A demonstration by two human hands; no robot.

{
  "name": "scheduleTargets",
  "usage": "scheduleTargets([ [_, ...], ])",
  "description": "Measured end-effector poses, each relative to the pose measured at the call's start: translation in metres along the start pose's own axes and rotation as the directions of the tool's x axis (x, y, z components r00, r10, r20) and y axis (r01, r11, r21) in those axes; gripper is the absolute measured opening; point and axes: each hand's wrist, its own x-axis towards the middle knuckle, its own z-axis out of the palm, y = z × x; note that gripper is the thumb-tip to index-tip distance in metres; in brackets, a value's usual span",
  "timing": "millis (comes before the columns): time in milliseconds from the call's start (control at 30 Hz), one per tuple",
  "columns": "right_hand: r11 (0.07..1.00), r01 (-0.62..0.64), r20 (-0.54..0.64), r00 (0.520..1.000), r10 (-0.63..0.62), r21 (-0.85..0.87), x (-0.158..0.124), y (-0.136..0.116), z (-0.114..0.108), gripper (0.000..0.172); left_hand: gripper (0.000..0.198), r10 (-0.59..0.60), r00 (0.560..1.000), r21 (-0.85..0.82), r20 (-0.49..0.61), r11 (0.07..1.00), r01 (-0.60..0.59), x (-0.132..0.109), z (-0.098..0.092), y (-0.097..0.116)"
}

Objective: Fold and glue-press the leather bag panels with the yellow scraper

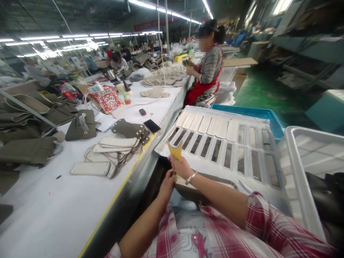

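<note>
My right hand (182, 167), with a bracelet at its wrist, is closed around a yellow cone-shaped thing (176, 152). Its wide, notched end points up and its lower end disappears in my fingers. Just below, my left hand (167, 183) has its fingers pinched together close to the right one; what they hold is hidden. A beige-and-dark panel (205, 187) lies over my lap under my right forearm, its left end beside my left fingers. On the table to the left, a pile of pale strap-like pieces (103, 154) with small holes lies near dark scalloped pieces (127, 128).
A white slotted tray (199, 157) holding pale strips (205, 124) stands to my right, by a white basket (291, 143) and a blue crate (268, 116). A phone (152, 126) lies near the table edge. A co-worker in a red apron (199, 89) sits ahead.
</note>
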Motion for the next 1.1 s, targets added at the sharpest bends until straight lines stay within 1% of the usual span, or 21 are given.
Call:
scheduleTargets([
  [33,0.999,-0.001,-0.021,1.000,0.002,0.041,0.001,-0.008,-0.012,0.041,0.038,-0.023,0.999,-0.109,0.032,0.994,0.027,0.000,-0.002,0.001],
  [100,0.991,0.021,-0.082,0.997,-0.011,0.129,-0.001,-0.022,-0.043,0.041,0.043,-0.066,0.993,-0.324,0.094,0.942,0.093,0.003,-0.005,0.001],
  [133,0.984,0.037,-0.120,0.993,-0.016,0.173,-0.004,-0.027,-0.059,0.040,0.044,-0.074,0.990,-0.386,0.119,0.915,0.115,0.005,-0.005,0.001],
  [200,0.961,0.067,-0.200,0.980,-0.013,0.267,-0.012,-0.032,-0.086,0.036,0.044,-0.067,0.985,-0.396,0.158,0.910,0.125,0.011,-0.006,0.001],
  [233,0.949,0.082,-0.233,0.972,-0.009,0.304,-0.016,-0.032,-0.096,0.034,0.043,-0.063,0.982,-0.381,0.180,0.916,0.129,0.014,-0.006,0.001],
  [300,0.931,0.101,-0.273,0.962,-0.002,0.350,-0.024,-0.027,-0.105,0.032,0.043,-0.069,0.969,-0.354,0.236,0.923,0.152,0.021,-0.007,0.002],
  [400,0.917,0.085,-0.268,0.963,0.024,0.389,-0.032,-0.016,-0.100,0.031,0.044,-0.092,0.948,-0.341,0.304,0.919,0.198,0.027,-0.010,0.003],
  [533,0.912,0.051,-0.234,0.971,0.050,0.408,-0.035,-0.009,-0.094,0.029,0.045,-0.126,0.929,-0.299,0.348,0.924,0.238,0.031,-0.015,0.004],
  [667,0.914,0.123,-0.265,0.964,-0.018,0.386,-0.037,-0.007,-0.102,0.026,0.040,-0.165,0.926,-0.240,0.340,0.937,0.255,0.031,-0.016,0.009],
  [700,0.919,0.136,-0.272,0.962,-0.033,0.371,-0.037,-0.006,-0.105,0.025,0.039,-0.176,0.930,-0.212,0.323,0.944,0.252,0.031,-0.014,0.010],
  [767,0.930,0.157,-0.288,0.956,-0.059,0.332,-0.038,-0.005,-0.107,0.025,0.036,-0.196,0.948,-0.121,0.252,0.965,0.232,0.030,-0.009,0.015],
  [867,0.932,0.228,-0.322,0.938,-0.132,0.282,-0.039,0.000,-0.099,0.024,0.033,-0.189,0.975,0.003,0.114,0.982,0.189,0.030,0.004,0.021],
  [967,0.929,0.281,-0.317,0.927,-0.198,0.241,-0.036,0.004,-0.080,0.024,0.031,-0.140,0.990,0.023,0.003,0.990,0.140,0.028,0.018,0.023],
  [1033,0.936,0.261,-0.262,0.945,-0.198,0.236,-0.031,0.006,-0.063,0.025,0.030,-0.118,0.992,0.015,-0.037,0.993,0.118,0.025,0.022,0.020],
  [1100,0.938,0.218,-0.202,0.965,-0.166,0.269,-0.024,0.007,-0.045,0.028,0.030,-0.110,0.993,-0.010,-0.040,0.994,0.109,0.022,0.022,0.013],
])
